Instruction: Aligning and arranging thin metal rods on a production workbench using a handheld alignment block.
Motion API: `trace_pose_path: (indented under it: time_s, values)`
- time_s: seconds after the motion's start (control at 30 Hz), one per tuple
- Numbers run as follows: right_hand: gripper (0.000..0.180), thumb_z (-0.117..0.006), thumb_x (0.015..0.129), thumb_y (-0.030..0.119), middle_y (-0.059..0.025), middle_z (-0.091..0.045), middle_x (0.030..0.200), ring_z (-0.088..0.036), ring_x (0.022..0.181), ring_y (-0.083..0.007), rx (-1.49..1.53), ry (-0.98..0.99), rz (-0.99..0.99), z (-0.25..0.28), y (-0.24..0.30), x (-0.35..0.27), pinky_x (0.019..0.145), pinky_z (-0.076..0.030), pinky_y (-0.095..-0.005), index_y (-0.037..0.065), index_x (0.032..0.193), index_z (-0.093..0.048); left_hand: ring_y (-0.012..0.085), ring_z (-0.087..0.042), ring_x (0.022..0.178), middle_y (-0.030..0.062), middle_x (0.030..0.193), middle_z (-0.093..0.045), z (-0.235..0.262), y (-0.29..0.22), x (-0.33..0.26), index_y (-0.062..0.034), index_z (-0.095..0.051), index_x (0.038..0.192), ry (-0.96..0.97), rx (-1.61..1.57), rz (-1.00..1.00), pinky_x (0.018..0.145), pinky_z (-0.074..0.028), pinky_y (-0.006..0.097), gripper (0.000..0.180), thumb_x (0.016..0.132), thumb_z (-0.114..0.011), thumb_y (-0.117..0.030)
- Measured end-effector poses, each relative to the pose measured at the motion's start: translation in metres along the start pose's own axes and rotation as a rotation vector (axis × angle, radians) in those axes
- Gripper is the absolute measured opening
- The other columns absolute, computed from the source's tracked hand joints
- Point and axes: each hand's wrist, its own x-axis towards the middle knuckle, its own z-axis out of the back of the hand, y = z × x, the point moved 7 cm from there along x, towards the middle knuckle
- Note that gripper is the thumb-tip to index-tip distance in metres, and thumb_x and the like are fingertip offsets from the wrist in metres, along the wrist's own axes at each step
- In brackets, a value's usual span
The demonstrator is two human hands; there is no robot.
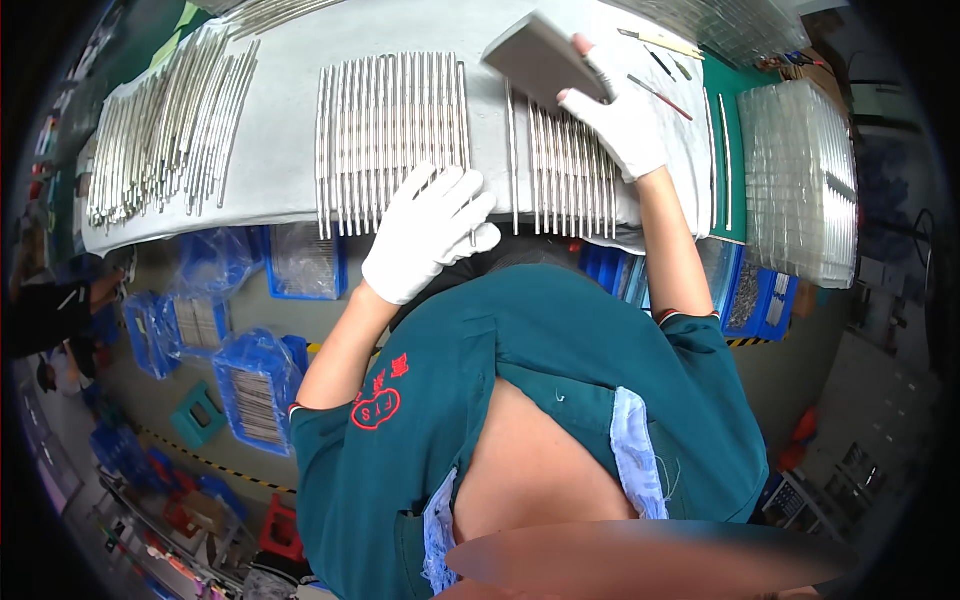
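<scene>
My left hand (428, 232), in a white glove, is closed at the near end of a metal rod (465, 130), with fingers and thumb curled around it. That rod lies along the right edge of a neat row of metal rods (390, 130). My right hand (622, 122), in a fingertip-less white glove, grips a grey, flat rectangular slab (540, 62) by its right end. The slab is tilted and slightly blurred. It hangs over the far end of a second row of rods (575, 175), hiding part of it. A single rod (514, 170) lies left of that row.
A dense pile of rods (165, 130) lies at the table's left on the pale cloth (275, 120). Several thin tools (660, 98) are at the far right. Stacked clear plastic trays (800, 180) stand beyond the right edge. Blue crates (255, 400) sit on the floor below.
</scene>
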Motion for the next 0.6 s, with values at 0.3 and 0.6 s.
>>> trace_pose_path:
  time_s: [0.3, 0.6]
  values:
    - [0.048, -0.066, 0.089, 0.019, -0.0080, -0.060, 0.136, -0.058, 0.123, -0.0204, -0.052, 0.514, 0.166, -0.047, 0.055, 0.004, 0.106, -0.043, -0.0311, 0.013, 0.136, -0.058, 0.0282, -0.054, 0.086, 0.0117, 0.093, -0.052, 0.016, -0.006, 0.012, -0.0062, -0.056, 0.086, -0.051, -0.219, -0.020, 0.078, -0.044, 0.037, 0.026, 0.074, -0.069, -0.024]
    - [0.047, -0.066, 0.090, 0.015, -0.0062, -0.063, 0.132, -0.061, 0.119, -0.0214, -0.207, 0.488, 0.207, -0.041, 0.050, 0.010, 0.104, -0.045, -0.0298, 0.016, 0.137, -0.057, 0.0281, -0.055, 0.090, 0.0118, 0.098, -0.054, 0.004, -0.008, 0.012, -0.0055, -0.056, 0.087, 0.037, -0.210, -0.030, 0.079, -0.046, 0.038, 0.021, 0.073, -0.065, -0.018]
